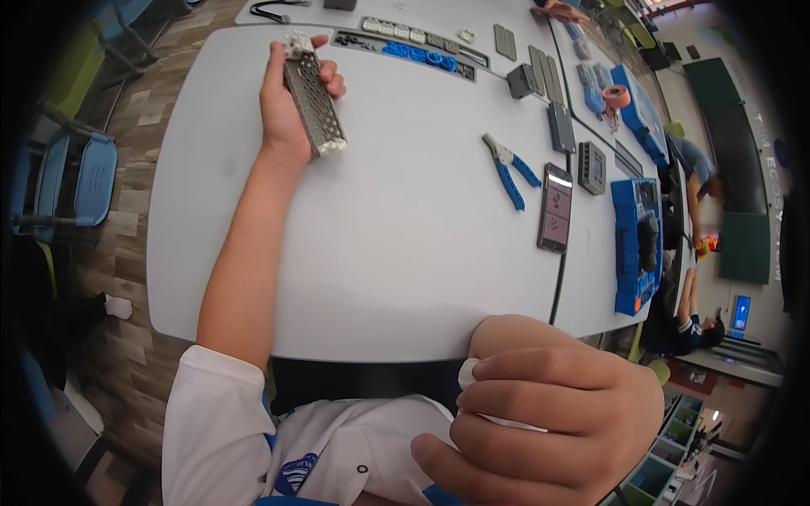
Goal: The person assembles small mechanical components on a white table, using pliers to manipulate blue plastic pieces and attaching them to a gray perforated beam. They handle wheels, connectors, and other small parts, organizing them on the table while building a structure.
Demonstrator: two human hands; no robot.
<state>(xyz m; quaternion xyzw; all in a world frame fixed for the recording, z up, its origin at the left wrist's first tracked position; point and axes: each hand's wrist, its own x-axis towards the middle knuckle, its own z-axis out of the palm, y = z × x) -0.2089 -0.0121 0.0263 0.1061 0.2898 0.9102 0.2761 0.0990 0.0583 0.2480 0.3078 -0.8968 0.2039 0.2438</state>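
Out over the left part of the table, my left hand [291, 118] is closed round a grey perforated building-kit beam [314, 97]. White connector pieces [297, 46] sit at its far end, and another white piece is at its near end. My right hand [557, 413] is raised large and close at the lower right, its fingers curled in. At its fingertips shows a small white piece [466, 374], mostly hidden, so I cannot tell its kind. Blue-handled pliers [510, 169] lie on the table [405, 253] with their jaws pointing away from me.
Right of the pliers are a phone [555, 207] and a grey boxy module [592, 167]. A parts tray [405, 51] with blue and white pieces lies at the back, grey plates [544, 76] beside it. An open blue case [637, 244] stands right. Other people [696, 169] are farther right.
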